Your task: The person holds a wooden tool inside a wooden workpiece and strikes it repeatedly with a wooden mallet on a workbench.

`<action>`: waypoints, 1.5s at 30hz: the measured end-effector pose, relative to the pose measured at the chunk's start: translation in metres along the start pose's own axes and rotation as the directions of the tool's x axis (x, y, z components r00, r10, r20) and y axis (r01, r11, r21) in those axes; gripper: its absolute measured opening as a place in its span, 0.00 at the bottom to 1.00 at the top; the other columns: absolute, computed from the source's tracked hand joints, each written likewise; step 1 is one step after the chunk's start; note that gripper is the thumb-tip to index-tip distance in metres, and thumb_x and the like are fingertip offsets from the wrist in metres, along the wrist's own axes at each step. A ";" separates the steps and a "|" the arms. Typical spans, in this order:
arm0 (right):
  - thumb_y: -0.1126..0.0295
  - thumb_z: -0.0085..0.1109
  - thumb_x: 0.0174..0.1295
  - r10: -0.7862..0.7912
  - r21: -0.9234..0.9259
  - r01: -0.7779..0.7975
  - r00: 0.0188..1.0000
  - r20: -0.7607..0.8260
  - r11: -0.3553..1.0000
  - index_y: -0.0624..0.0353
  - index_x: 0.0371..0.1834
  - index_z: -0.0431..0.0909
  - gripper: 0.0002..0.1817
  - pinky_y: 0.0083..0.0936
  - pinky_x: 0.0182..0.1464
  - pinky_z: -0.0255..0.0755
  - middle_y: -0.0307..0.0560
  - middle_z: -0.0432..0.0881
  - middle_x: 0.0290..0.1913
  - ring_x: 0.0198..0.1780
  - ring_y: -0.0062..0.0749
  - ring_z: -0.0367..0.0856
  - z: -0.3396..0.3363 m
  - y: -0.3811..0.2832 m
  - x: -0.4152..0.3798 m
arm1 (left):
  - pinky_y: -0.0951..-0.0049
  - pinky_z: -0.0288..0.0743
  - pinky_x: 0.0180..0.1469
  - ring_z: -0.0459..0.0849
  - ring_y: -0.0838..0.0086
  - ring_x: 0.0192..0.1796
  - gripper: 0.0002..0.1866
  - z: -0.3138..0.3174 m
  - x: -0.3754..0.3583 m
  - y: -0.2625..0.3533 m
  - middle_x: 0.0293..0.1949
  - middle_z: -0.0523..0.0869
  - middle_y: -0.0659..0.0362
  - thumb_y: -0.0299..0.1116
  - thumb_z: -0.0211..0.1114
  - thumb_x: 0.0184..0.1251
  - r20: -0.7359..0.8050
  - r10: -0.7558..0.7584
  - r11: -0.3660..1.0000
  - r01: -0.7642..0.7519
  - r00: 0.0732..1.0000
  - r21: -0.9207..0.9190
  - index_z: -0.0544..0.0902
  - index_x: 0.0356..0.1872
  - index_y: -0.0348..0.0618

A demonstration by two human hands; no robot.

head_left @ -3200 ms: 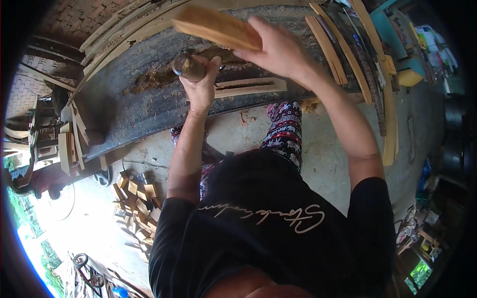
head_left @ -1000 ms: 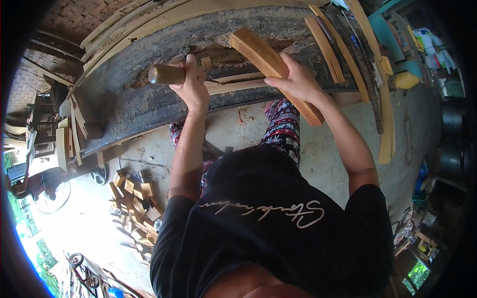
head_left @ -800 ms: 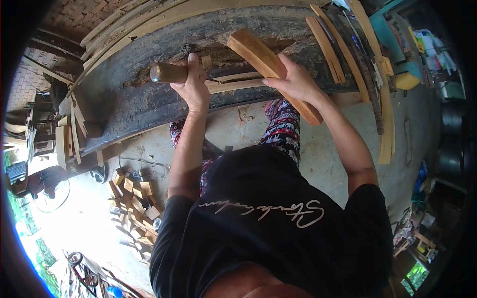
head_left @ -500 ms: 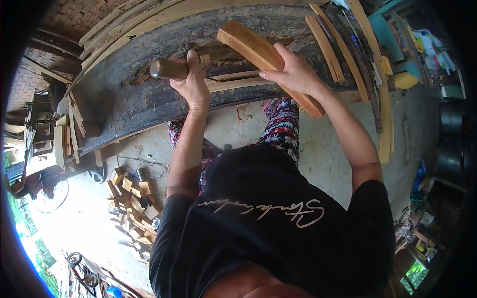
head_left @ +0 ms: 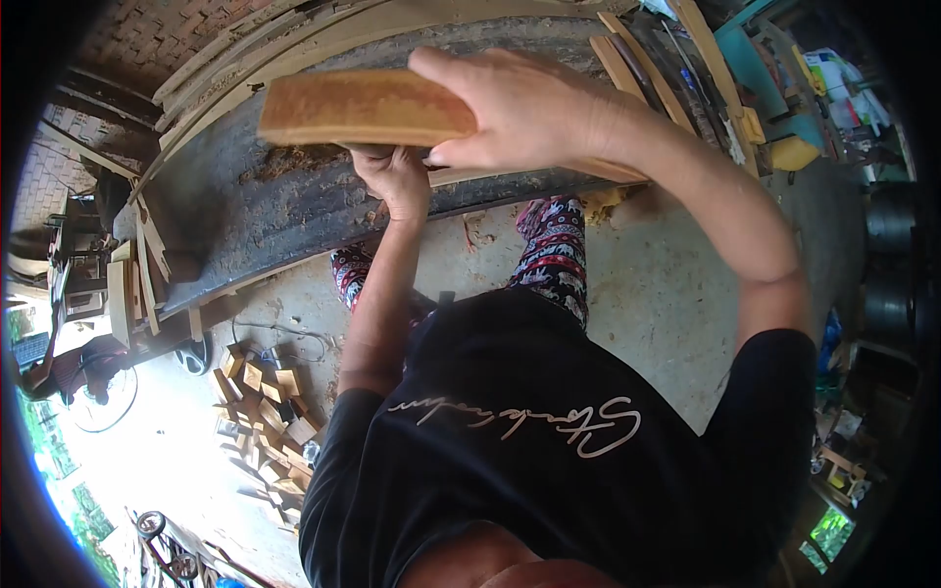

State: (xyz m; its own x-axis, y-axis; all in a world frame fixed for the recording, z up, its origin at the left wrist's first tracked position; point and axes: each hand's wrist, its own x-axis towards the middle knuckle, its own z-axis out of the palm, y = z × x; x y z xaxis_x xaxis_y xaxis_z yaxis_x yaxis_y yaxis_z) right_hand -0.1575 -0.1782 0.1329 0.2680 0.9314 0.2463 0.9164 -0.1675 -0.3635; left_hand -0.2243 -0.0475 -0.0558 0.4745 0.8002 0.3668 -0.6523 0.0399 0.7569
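Note:
My right hand (head_left: pixel 529 108) grips one end of a thick, slightly curved wooden block (head_left: pixel 363 108), held level above the bench and pointing left. My left hand (head_left: pixel 394 181) is just below the block, its fingers closed round a chisel. The block now hides the chisel's wooden handle and most of that hand's fingers. Under both hands lies a dark, rough-faced slab (head_left: pixel 284 211) with wood chips on it. A pale wooden strip (head_left: pixel 470 174) rests on the slab, right of my left hand.
Long curved strips (head_left: pixel 211 93) lie along the slab's far edge. More boards (head_left: pixel 706 49) stand at the right, near a yellow object (head_left: pixel 794 154). On the floor at lower left is a heap of cut wood blocks (head_left: pixel 265 402). Patterned trouser legs (head_left: pixel 554 250) are below the slab.
My right hand has swung the wooden block up and left, from right of my left hand to over it. My left hand has shifted slightly right, and the chisel handle has become hidden.

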 end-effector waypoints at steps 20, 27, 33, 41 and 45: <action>0.57 0.67 0.61 0.175 0.326 -0.192 0.981 0.081 0.926 0.67 0.60 0.62 0.33 0.36 0.42 0.79 0.59 0.80 0.43 0.41 0.43 0.84 -0.041 -0.010 -0.008 | 0.81 0.57 0.21 0.65 0.86 0.19 0.14 -0.002 0.013 0.023 0.19 0.70 0.68 0.29 0.68 0.67 -0.159 -0.140 0.983 0.156 0.977 0.092 0.70 0.28 0.48; 0.61 0.67 0.61 0.041 0.389 -0.040 0.999 0.004 0.921 0.68 0.60 0.63 0.32 0.37 0.45 0.78 0.60 0.80 0.43 0.42 0.44 0.84 -0.025 -0.005 -0.007 | 0.81 0.63 0.24 0.69 0.85 0.21 0.13 0.000 0.010 0.015 0.19 0.74 0.67 0.33 0.69 0.69 -0.132 -0.062 0.983 0.083 0.989 0.163 0.73 0.28 0.44; 0.61 0.67 0.61 0.092 0.429 -0.114 0.993 0.071 0.896 0.68 0.60 0.63 0.32 0.38 0.45 0.79 0.61 0.81 0.45 0.43 0.44 0.84 -0.025 -0.007 -0.004 | 0.79 0.77 0.33 0.80 0.80 0.34 0.04 -0.017 0.010 0.006 0.34 0.80 0.61 0.23 0.62 0.69 -0.047 -0.073 0.965 0.082 0.996 0.250 0.74 0.38 0.40; 0.61 0.68 0.59 0.127 0.355 -0.169 0.982 0.138 0.920 0.67 0.60 0.63 0.32 0.39 0.44 0.79 0.62 0.82 0.45 0.43 0.45 0.85 -0.031 -0.009 0.005 | 0.80 0.73 0.30 0.77 0.83 0.31 0.04 -0.010 0.010 0.011 0.31 0.81 0.63 0.25 0.63 0.68 -0.047 -0.094 0.967 0.103 0.994 0.232 0.76 0.39 0.39; 0.60 0.68 0.59 0.072 0.359 -0.079 0.997 0.033 0.930 0.66 0.61 0.63 0.33 0.39 0.44 0.79 0.61 0.82 0.44 0.43 0.46 0.85 -0.022 -0.001 0.003 | 0.81 0.70 0.28 0.76 0.84 0.29 0.04 -0.008 0.010 0.013 0.31 0.81 0.63 0.25 0.64 0.68 -0.050 -0.088 0.971 0.096 0.995 0.219 0.76 0.38 0.40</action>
State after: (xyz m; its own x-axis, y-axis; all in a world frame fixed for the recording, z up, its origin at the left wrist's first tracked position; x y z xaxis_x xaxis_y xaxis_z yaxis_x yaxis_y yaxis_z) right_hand -0.1513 -0.1828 0.1540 0.3232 0.9271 0.1898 0.7242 -0.1132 -0.6802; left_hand -0.2329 -0.0343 -0.0466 0.4997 0.8226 0.2715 -0.4584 -0.0149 0.8886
